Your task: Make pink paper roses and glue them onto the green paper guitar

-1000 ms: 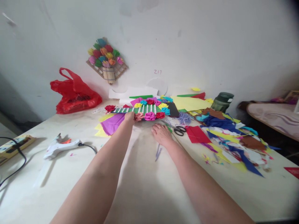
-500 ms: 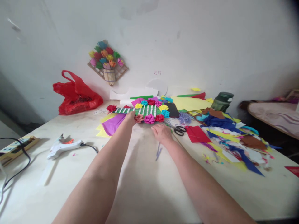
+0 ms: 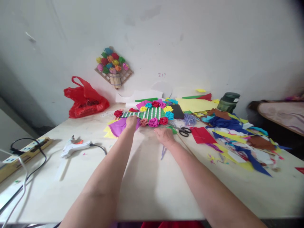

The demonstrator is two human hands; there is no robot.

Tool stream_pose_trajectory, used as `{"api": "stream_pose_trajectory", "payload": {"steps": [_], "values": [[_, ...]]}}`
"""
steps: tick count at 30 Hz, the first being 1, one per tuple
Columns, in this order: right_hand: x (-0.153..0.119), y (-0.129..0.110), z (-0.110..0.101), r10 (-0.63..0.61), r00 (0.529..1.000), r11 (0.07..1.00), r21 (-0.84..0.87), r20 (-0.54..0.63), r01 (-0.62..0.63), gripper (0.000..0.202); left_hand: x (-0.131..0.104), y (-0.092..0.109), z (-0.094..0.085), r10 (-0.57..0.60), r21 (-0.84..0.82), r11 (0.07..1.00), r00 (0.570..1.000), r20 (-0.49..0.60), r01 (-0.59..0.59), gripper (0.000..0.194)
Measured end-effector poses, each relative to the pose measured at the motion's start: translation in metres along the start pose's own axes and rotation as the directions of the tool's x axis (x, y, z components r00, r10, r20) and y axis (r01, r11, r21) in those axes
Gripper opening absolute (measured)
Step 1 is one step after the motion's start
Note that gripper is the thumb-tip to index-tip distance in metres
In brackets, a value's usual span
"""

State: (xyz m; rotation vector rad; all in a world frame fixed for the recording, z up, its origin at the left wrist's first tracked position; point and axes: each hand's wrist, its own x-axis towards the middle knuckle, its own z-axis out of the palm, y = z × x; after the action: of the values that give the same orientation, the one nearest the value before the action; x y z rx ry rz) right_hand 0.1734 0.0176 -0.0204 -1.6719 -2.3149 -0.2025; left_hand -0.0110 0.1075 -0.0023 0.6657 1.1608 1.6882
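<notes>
A guitar-shaped craft piece (image 3: 152,113), woven in green and white and edged with red, yellow, blue and pink paper roses, lies towards the back of the table. My left hand (image 3: 132,120) is closed at the front edge of its narrow neck; the fingertips are partly hidden. Near the rose-trimmed lower edge of the wide end, my right hand (image 3: 165,135) rests low over the tabletop with its fingers stretched out, apparently holding nothing. Purple paper (image 3: 121,126) lies beneath and beside my left hand. Black-handled scissors (image 3: 184,131) lie right of my right hand.
A white glue gun (image 3: 76,148) stands at left, its cord near a power strip (image 3: 28,155). Behind it sits a red plastic bag (image 3: 87,99). Paper and cloth scraps (image 3: 237,139) spread across the right, before a green bottle (image 3: 228,102). A paper bouquet (image 3: 114,68) hangs on the wall.
My left hand has moved left along the craft's neck. The craft and my right hand stay almost in place. The whole view has shifted slightly, showing more of the table's front edge.
</notes>
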Motion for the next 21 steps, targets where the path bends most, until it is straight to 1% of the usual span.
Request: {"api": "stream_pose_trajectory", "payload": {"steps": [2,3,4,6,8,10,13,15,18,19,20,21], "values": [[-0.001,-0.004,0.000,-0.019,1.000,1.000,0.000,0.005,0.019,0.038,-0.010,0.005,-0.010,0.065,0.163,0.985,0.995,-0.077,-0.052,0.018],[-0.001,-0.005,0.000,-0.029,1.000,1.000,0.000,0.002,0.029,0.038,-0.015,0.007,-0.016,0.193,0.428,0.895,0.974,-0.115,-0.127,0.020],[-0.001,-0.007,0.000,-0.037,0.999,0.999,0.000,-0.004,0.037,0.039,-0.019,0.008,-0.022,0.304,0.622,0.766,0.943,-0.133,-0.159,0.019],[-0.002,-0.009,0.000,-0.048,0.999,0.999,-0.003,-0.015,0.048,0.041,-0.026,0.010,-0.034,0.361,0.678,0.719,0.916,-0.172,-0.156,0.015],[-0.002,-0.010,0.001,-0.062,0.998,0.998,-0.008,-0.026,0.061,0.042,-0.031,0.010,-0.045,0.401,0.698,0.706,0.882,-0.249,-0.123,0.019],[-0.002,-0.010,0.001,-0.072,0.997,0.997,-0.017,-0.031,0.071,0.041,-0.035,0.008,-0.054,0.429,0.715,0.692,0.853,-0.297,-0.100,0.025],[-0.002,-0.010,0.000,-0.088,0.996,0.996,-0.026,-0.020,0.088,0.040,-0.043,0.005,-0.061,0.458,0.756,0.651,0.832,-0.313,-0.074,0.026],[-0.002,-0.009,-0.001,-0.098,0.995,0.995,-0.027,-0.014,0.097,0.038,-0.051,0.003,-0.062,0.435,0.771,0.635,0.845,-0.313,-0.042,0.025],[-0.003,-0.010,-0.003,-0.093,0.996,0.995,-0.033,-0.008,0.093,0.038,-0.066,0.001,-0.061,0.338,0.778,0.627,0.892,-0.302,0.026,0.025],[-0.003,-0.010,-0.003,-0.089,0.996,0.995,-0.036,-0.007,0.089,0.038,-0.072,0.000,-0.060,0.323,0.790,0.613,0.901,-0.288,0.032,0.026],[-0.004,-0.010,-0.004,-0.088,0.996,0.995,-0.038,-0.007,0.088,0.038,-0.077,0.000,-0.059,0.321,0.803,0.595,0.905,-0.279,0.036,0.027],[-0.004,-0.011,-0.004,-0.089,0.996,0.995,-0.038,-0.008,0.089,0.038,-0.081,-0.001,-0.058,0.341,0.815,0.578,0.896,-0.284,0.038,0.027]]}}
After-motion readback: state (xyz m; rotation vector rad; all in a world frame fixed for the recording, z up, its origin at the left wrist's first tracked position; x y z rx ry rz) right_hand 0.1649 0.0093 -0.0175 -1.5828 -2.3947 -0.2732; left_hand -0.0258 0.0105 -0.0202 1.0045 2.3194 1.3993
